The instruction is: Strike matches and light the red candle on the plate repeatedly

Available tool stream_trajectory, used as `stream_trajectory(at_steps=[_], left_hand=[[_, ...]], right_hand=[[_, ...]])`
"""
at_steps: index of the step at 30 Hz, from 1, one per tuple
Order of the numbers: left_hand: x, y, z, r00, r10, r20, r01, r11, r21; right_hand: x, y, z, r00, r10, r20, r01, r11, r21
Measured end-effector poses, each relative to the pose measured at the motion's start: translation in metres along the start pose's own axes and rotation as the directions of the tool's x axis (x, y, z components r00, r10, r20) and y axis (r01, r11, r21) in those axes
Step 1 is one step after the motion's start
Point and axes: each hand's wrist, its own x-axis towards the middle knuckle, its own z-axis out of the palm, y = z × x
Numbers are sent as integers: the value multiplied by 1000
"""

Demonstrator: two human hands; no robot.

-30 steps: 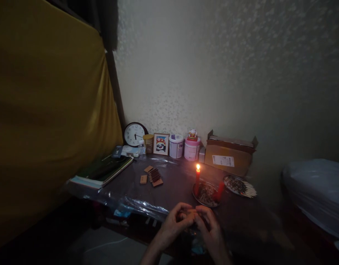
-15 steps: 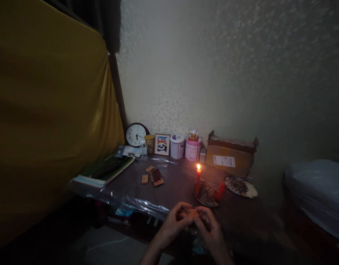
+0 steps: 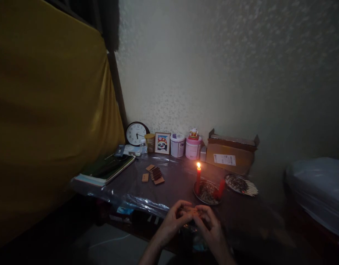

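Over the table's front edge, my left hand [image 3: 175, 218] and my right hand [image 3: 209, 222] meet with fingers curled and thumbs close together. Between their fingertips they pinch a small brown box [image 3: 191, 210], mostly covered by the fingers; its colour resembles the matchboxes on the table. Just beyond my hands lies a round metal dish [image 3: 204, 201] with dark bits in it. A lit red candle [image 3: 198, 180] stands upright at its left, and a shorter red candle [image 3: 221, 188], unlit, is at its right. Further right, a second dish [image 3: 228, 185] holds many matchsticks [image 3: 250, 188].
Several brown matchboxes [image 3: 145, 177] with dark strips lie mid-table. A green book [image 3: 114, 167] is at the left. Along the wall stand a clock [image 3: 136, 134], a framed panda picture [image 3: 162, 142], two tubs [image 3: 177, 145] and a cardboard box [image 3: 227, 156]. Plastic sheeting [image 3: 147, 206] hangs over the front edge.
The view has shifted very slightly. Both hands stay together in nearly the same place, with only small finger movement around the brown box.
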Motion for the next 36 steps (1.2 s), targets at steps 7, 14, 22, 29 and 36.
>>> stream_trajectory(at_steps=[7, 14, 22, 29, 36], left_hand=[[0, 1, -2, 1000, 20, -7, -20, 1000, 23], [1, -3, -3, 999, 32, 0, -32, 999, 21], [0, -2, -2, 1000, 28, 0, -28, 1000, 7], [1, -4, -3, 1000, 7, 10, -7, 1000, -1], [1, -5, -3, 1000, 4, 9, -4, 1000, 22]], right_hand=[[-1, -2, 1, 994, -75, -85, 72, 997, -36], [-1, 1, 0, 995, -82, -62, 77, 994, -73], [-3, -5, -1, 998, -51, -44, 48, 996, -80], [-3, -11, -3, 997, -53, -47, 49, 995, -82], [-2, -8, -2, 998, -41, -54, 37, 997, -74]])
